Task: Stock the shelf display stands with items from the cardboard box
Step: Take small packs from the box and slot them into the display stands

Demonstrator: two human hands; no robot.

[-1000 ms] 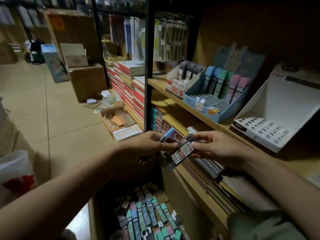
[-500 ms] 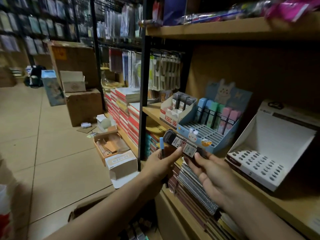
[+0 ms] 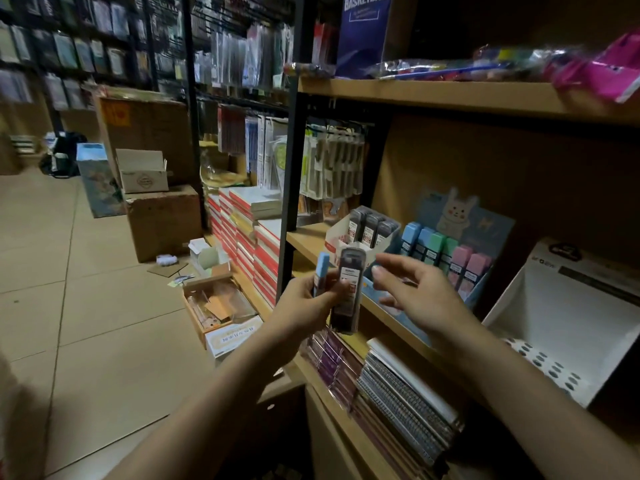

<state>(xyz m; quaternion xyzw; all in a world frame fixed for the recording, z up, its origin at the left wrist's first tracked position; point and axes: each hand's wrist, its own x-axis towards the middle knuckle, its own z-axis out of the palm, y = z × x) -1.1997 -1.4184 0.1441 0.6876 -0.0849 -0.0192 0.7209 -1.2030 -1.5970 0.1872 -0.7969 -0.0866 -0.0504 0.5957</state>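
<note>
Cardboard box is barely in frame, bottom edge, contents unreadable. My left hand point(image 3: 311, 299) grips a dark lead case point(image 3: 348, 289) upright, plus a blue one point(image 3: 321, 271) tucked behind it, centre frame. Right hand point(image 3: 412, 292) has let go since half a second back, fingers spread, just right of the case. View tilted up. White display stand point(image 3: 367, 233) and blue stand point(image 3: 478, 237) sit behind; spiral notebooks point(image 3: 405, 396) crowd the lower shelf.

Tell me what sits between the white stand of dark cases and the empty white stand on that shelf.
The blue bunny stand of pastel cases, seen in the head view.
</note>
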